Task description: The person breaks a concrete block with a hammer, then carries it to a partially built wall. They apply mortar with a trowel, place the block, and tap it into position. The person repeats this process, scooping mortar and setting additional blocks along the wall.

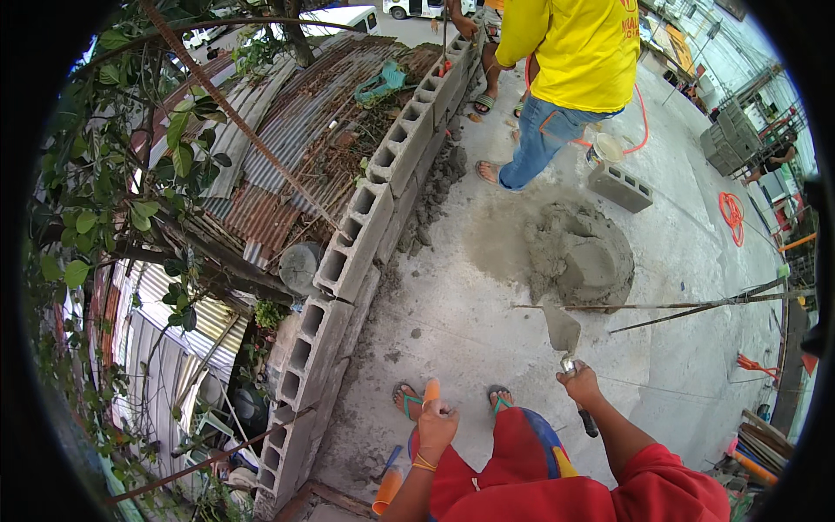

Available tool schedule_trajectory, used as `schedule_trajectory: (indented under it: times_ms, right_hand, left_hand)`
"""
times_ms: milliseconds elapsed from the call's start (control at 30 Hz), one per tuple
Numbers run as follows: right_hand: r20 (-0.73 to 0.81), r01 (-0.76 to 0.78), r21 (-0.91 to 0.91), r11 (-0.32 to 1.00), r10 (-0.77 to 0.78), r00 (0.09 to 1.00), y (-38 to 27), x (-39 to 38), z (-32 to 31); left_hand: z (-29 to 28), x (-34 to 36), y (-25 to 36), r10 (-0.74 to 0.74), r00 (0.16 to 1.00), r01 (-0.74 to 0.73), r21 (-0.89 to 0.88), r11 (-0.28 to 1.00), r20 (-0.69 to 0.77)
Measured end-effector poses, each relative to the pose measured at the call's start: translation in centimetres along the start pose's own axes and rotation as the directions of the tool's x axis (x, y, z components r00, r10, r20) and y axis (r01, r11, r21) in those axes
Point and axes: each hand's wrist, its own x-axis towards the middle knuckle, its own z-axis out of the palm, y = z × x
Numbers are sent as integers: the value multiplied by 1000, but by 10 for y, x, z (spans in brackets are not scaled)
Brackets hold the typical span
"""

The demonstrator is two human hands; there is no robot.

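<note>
My right hand [580, 386] is closed round the handle of a pointed trowel [561, 328]. Its blade points away from me, just short of a wet mortar pile [578, 254] with a hollow in its middle. My left hand [437, 426] is closed in front of my red shorts, with a short orange tube-like piece [432, 389] standing up out of it. Fingers cover its lower part. Beyond that hand, a low wall of grey hollow blocks [344, 252] runs along the left, its open cells facing up.
A co-worker in a yellow shirt [574, 52] stands by the wall, near a loose hollow block [619, 189] and a bucket [604, 150]. Thin metal bars [661, 306] cross the floor. Another orange tube [387, 490] lies low left. Rusty roofing [296, 130] spreads beyond the wall.
</note>
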Motion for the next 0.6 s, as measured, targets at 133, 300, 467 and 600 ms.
schedule_trajectory:
  times_ms: [133,300,467,600]
  right_hand:
    - [-159,-29,101,994,45,986,-42,7,15]
    - [-108,-105,571,814,202,973,-99,50,17]
    - [-169,-47,672,739,215,962,-106,178,39]
    - [-41,-172,748,641,304,952,-87,336,97]
  left_hand:
    - [-49,26,-25,113,990,-105,90,990,-80]
    - [-100,87,-32,-232,941,190,186,964,245]
    - [-85,155,-40,-316,914,263,221,939,254]
    - [-43,204,-44,-428,864,398,162,903,265]
